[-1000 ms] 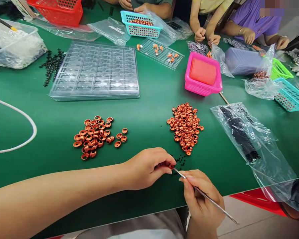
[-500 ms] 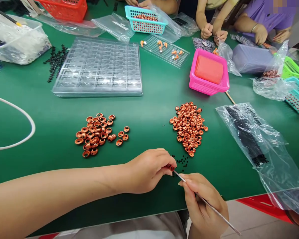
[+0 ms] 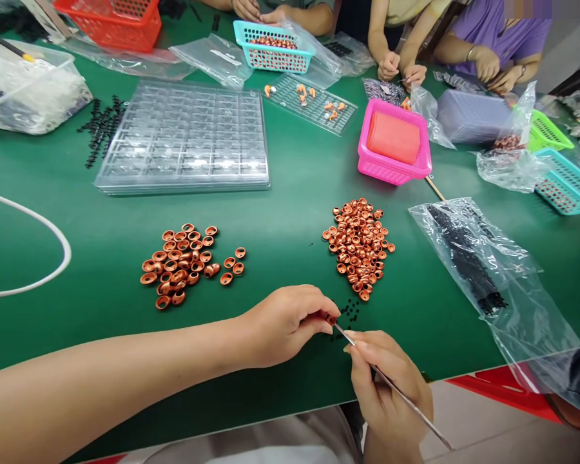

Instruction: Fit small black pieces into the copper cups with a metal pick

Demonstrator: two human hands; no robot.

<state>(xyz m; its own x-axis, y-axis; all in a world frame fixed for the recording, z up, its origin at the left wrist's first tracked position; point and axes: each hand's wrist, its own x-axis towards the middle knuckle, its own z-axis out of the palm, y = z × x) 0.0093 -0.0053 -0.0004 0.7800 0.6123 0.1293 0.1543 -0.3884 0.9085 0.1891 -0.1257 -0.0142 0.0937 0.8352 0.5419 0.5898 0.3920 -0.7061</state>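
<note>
Between its thumb and fingers, my left hand (image 3: 290,325) pinches a small copper-coloured ring (image 3: 330,319). A thin metal tool (image 3: 406,398) is held like a pen in my right hand (image 3: 391,386), its tip at the ring. Small black dots (image 3: 352,309) lie on the green table (image 3: 280,225) just beyond my fingertips. Behind them is a dense pile of copper pieces (image 3: 360,245). To the left, a looser pile of copper rings (image 3: 178,261) has a few rings (image 3: 232,264) lying apart on its right side.
Stacked clear trays (image 3: 188,138) lie at the back left, a pink basket (image 3: 394,171) at the back right. A plastic bag of black strips (image 3: 468,258) is on the right, a white cable (image 3: 60,235) on the left. People's hands (image 3: 401,69) work across the table.
The whole view has shifted slightly, so most things on the table appear a little further left. My hands keep the same hold on the ring and the tool.
</note>
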